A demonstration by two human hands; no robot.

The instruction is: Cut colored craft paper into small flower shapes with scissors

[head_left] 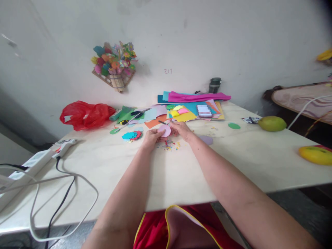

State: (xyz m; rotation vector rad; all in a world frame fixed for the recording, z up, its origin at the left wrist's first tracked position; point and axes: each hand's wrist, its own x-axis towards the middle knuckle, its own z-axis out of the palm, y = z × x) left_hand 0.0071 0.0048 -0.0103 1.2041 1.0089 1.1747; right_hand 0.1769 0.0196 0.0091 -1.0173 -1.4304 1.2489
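Observation:
A round piece of lilac paper is pinched at its left edge by my left hand, over the middle of the table. My right hand is closed at the paper's right side, around a thin dark tool that sticks out behind the disc; its kind is too small to make out. Below both hands lie tiny coloured paper scraps. Left of them is a small pile of blue and red scalloped paper shapes. Another lilac paper piece rests right of my right wrist.
Scissors and coloured sheets lie farther back. A red plastic bag sits back left; a power strip with loose cables is at left. A green mango and a yellow fruit are at right.

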